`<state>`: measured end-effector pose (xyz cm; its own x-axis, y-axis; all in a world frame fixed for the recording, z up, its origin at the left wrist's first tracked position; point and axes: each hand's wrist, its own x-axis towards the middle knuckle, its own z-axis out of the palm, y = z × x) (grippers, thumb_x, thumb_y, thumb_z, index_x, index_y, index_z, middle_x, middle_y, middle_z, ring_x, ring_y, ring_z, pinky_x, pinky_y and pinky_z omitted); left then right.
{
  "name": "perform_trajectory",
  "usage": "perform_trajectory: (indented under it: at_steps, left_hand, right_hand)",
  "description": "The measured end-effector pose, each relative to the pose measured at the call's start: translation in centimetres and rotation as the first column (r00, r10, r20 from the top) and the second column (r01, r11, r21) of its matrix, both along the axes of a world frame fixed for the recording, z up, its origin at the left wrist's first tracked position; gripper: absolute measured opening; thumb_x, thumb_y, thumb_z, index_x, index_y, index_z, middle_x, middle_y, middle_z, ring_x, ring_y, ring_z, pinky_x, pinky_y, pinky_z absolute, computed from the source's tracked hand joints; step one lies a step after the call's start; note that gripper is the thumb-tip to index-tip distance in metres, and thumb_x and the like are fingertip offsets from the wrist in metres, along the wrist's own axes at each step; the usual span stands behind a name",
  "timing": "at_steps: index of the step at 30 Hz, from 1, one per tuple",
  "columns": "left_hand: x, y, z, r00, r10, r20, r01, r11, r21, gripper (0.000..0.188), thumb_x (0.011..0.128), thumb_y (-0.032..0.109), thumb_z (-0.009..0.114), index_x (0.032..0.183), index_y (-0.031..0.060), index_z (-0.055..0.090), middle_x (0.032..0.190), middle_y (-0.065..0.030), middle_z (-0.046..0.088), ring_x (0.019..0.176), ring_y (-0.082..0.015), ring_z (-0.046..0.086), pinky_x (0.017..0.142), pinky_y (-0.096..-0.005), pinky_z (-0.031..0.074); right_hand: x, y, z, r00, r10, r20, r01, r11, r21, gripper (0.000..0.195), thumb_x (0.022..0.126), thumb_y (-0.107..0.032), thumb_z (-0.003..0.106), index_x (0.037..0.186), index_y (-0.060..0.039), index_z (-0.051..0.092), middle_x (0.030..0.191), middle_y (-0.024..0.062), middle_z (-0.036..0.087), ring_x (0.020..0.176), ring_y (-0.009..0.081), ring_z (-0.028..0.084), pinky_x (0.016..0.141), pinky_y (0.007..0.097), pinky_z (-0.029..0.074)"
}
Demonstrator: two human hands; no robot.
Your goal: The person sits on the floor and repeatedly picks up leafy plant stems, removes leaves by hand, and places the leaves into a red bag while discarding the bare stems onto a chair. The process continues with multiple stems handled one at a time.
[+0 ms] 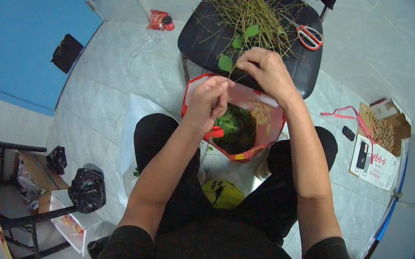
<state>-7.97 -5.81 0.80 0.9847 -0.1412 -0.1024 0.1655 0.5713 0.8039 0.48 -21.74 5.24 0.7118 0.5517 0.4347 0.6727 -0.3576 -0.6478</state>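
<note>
My left hand [211, 99] pinches the lower end of a thin leafy stem [225, 63] between thumb and fingers. Close above it, my right hand [262, 71] has its thumb and fingers together at the same stem. Several green leaves stand out along that stem. Behind the hands, a heap of thin bare stems [252, 9] lies on a black padded chair [304, 69]. Scissors with red and white handles [309, 37] rest at the heap's right side. Below the hands, an open red bag [271, 119] holds green leaves [229, 123].
A white plastic bag [135, 117] lies by my left knee. Between my feet is a round yellow thing [222, 194]. To the right, a cardboard box [402, 121] holds peanut-like pieces. Black plastic bags [88, 190] and a black-framed rack [40, 217] are at lower left.
</note>
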Motion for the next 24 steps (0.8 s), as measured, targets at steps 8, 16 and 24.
perform_trajectory:
  at_steps: [8, 16, 24]
  left_hand:
    - [-0.1, 0.3, 0.0, 0.994, 0.108, -0.019, -0.106, 0.991, 0.079, 0.011, 0.084, 0.012, 0.050, 0.085, 0.0011, 0.051, 0.050, -0.0006, 0.045, 0.034, -0.0061, 0.030, 0.032, -0.0195, 0.020]
    - [-0.3, -1.1, 0.1, 0.977, 0.215, -0.004, -0.213, 0.967, 0.138, 0.009, 0.083, 0.011, 0.052, 0.081, 0.0027, 0.051, 0.052, -0.0011, 0.047, 0.036, -0.0062, 0.034, 0.033, -0.0190, 0.023]
    - [-0.4, -0.9, 0.1, 0.977, 0.210, 0.018, -0.210, 0.965, 0.156, 0.011, 0.082, 0.013, 0.052, 0.080, 0.0028, 0.050, 0.048, -0.0005, 0.043, 0.034, -0.0061, 0.031, 0.032, -0.0195, 0.022]
  right_hand:
    - [1.5, -1.9, 1.5, 0.862, -0.478, 0.166, 0.470, 0.878, 0.089, 0.009, 0.075, -0.011, 0.058, 0.076, -0.0025, 0.059, 0.075, 0.0126, 0.057, 0.072, 0.0295, 0.057, 0.063, 0.0369, 0.045]
    - [-2.1, 2.8, -1.1, 0.966, -0.228, 0.124, 0.214, 0.970, 0.117, 0.018, 0.070, -0.010, 0.066, 0.083, -0.0008, 0.058, 0.077, 0.0104, 0.052, 0.067, 0.0242, 0.054, 0.060, 0.0323, 0.043]
    - [-0.5, 2.6, -0.9, 0.840, -0.436, 0.325, 0.364, 0.895, 0.259, 0.007, 0.069, -0.003, 0.061, 0.071, -0.0008, 0.054, 0.074, 0.0131, 0.052, 0.065, 0.0304, 0.055, 0.059, 0.0377, 0.045]
